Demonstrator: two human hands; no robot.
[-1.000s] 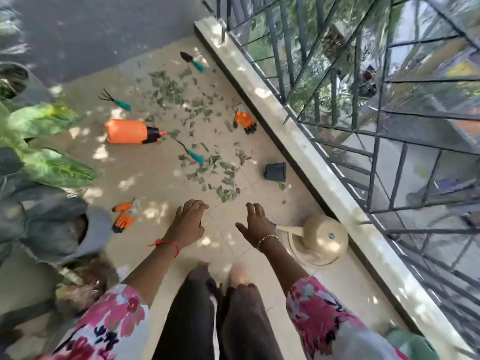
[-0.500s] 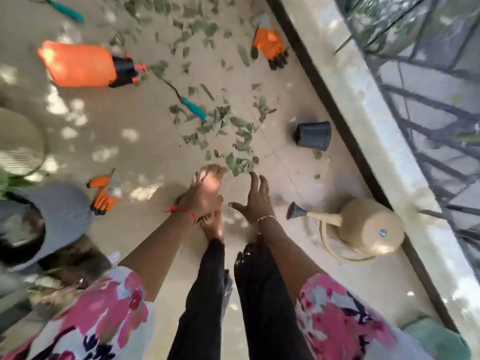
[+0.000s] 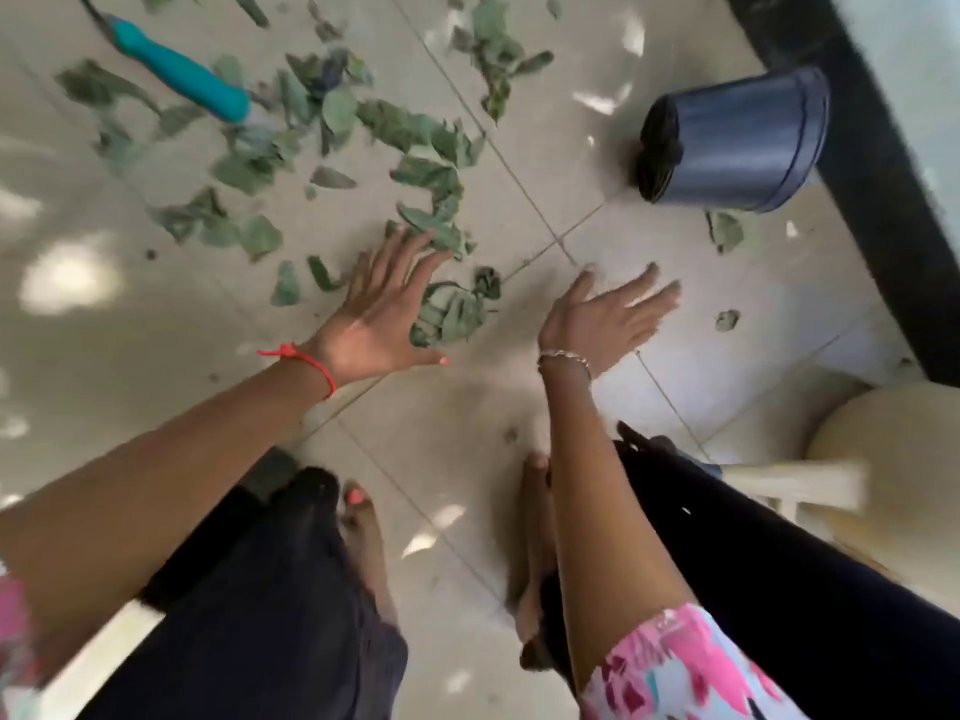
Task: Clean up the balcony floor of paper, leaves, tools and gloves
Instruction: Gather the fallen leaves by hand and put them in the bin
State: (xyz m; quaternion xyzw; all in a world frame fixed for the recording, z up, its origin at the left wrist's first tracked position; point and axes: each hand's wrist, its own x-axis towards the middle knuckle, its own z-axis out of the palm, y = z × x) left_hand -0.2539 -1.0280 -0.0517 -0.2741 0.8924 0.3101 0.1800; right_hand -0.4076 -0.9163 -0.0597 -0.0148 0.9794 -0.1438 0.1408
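Green leaves (image 3: 415, 132) lie scattered over the beige tiled floor (image 3: 130, 356), thickest just ahead of my hands. My left hand (image 3: 379, 314) is spread flat with fingers apart, its fingertips reaching the near clump of leaves (image 3: 452, 314). My right hand (image 3: 608, 314) is open too, palm turned inward, a little right of that clump and holding nothing. A garden tool with a teal handle (image 3: 182, 75) lies among the leaves at the upper left; its metal end is cut off by the frame.
A dark plastic pot (image 3: 737, 137) lies on its side at the upper right, beside the black base of the balcony edge (image 3: 872, 200). A beige watering can (image 3: 883, 491) stands at the right by my leg. My bare feet (image 3: 363, 527) are below my hands.
I have bent much lower, so the floor looks far closer. Both hands have reached forward to the near leaves and spread open. The gloves and orange sprayer have left the view.
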